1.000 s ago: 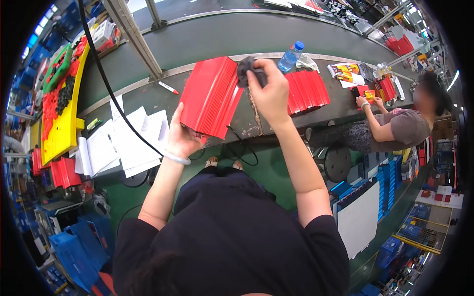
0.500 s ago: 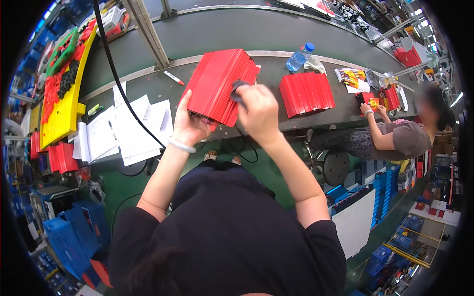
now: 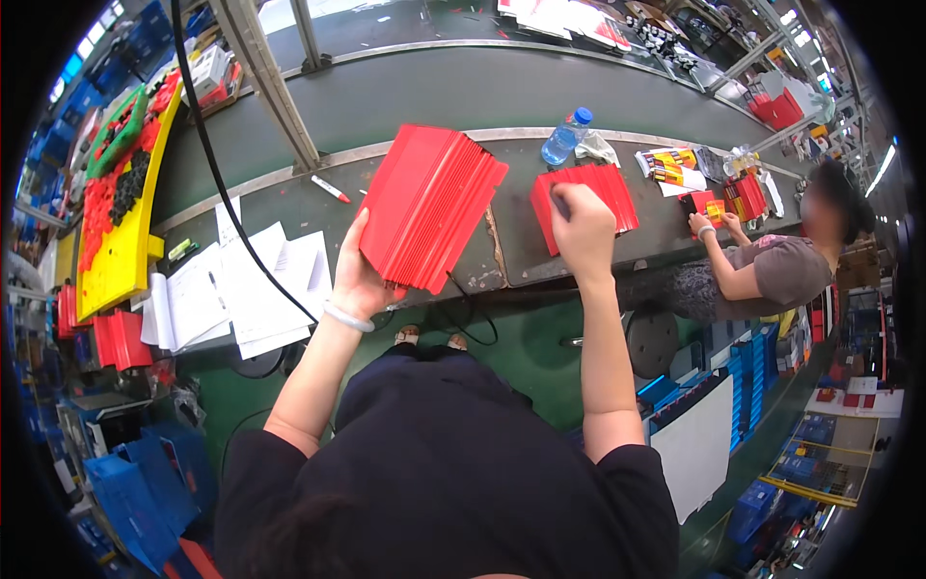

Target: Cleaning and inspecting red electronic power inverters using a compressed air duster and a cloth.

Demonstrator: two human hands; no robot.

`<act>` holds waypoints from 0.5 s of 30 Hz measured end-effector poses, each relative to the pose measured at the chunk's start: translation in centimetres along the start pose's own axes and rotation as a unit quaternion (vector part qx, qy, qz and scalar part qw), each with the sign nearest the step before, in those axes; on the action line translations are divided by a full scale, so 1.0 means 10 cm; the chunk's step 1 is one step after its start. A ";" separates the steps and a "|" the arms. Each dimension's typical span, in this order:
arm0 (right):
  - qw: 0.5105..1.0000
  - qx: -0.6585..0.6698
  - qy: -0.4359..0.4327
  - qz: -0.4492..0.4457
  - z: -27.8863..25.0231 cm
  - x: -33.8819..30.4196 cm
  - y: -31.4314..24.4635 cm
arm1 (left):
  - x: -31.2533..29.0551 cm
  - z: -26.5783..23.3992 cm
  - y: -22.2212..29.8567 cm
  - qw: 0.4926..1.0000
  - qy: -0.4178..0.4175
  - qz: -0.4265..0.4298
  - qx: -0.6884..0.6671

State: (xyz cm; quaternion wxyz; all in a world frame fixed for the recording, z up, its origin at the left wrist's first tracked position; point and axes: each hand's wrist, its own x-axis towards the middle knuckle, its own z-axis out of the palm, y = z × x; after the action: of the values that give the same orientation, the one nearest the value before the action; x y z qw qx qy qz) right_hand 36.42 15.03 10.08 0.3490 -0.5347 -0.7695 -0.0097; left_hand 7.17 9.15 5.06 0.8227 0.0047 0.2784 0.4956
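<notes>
My left hand (image 3: 355,275) grips a red finned metal housing (image 3: 417,198) by its lower left side and holds it tilted above the near edge of the workbench. Ridges run along the housing's right side. My right hand (image 3: 585,232) is closed around a dark cloth (image 3: 559,205), of which only a small bit shows by the fingers. It is apart from the held housing and in front of other red finned pieces (image 3: 617,193) on the bench, hiding part of them. Whether it touches those pieces I cannot tell.
A blue-capped bottle (image 3: 564,140) and a crumpled white cloth (image 3: 598,150) stand behind the red pieces. Papers (image 3: 275,289), a marker (image 3: 330,188) and a hanging black cable (image 3: 217,159) are on the left. At right a co-worker (image 3: 762,265) handles a red part.
My right hand has moved off the held housing to the right with the dark cloth, over to the other red pieces. My left hand has lowered the housing slightly and turned it.
</notes>
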 end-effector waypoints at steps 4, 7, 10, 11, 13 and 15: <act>0.887 0.400 0.160 0.164 0.01 0.13 -0.33 | 0.01 0.02 -0.07 1.000 0.004 -0.005 -0.024; 0.915 0.348 0.199 0.056 -0.02 0.26 -0.60 | 0.00 0.07 -0.08 0.999 -0.001 -0.034 -0.012; 0.954 0.218 0.187 -0.081 -0.05 0.36 -0.71 | -0.02 0.13 -0.13 0.999 -0.007 -0.041 -0.021; 0.958 0.190 0.181 -0.112 -0.05 0.37 -0.71 | -0.02 0.14 -0.13 0.999 -0.008 -0.043 -0.012; 0.963 0.162 0.161 -0.142 0.02 0.39 -0.72 | 0.00 0.13 -0.12 0.999 -0.002 -0.046 -0.007; 0.965 0.140 0.160 -0.156 0.06 0.38 -0.70 | -0.02 0.10 -0.12 0.999 -0.012 -0.050 -0.003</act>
State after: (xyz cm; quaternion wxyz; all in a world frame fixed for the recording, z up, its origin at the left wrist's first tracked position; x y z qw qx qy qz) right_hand 29.58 15.36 14.24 0.5335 -0.3455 -0.7709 -0.0418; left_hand 8.55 8.65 5.61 0.8497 -0.0061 0.2671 0.4546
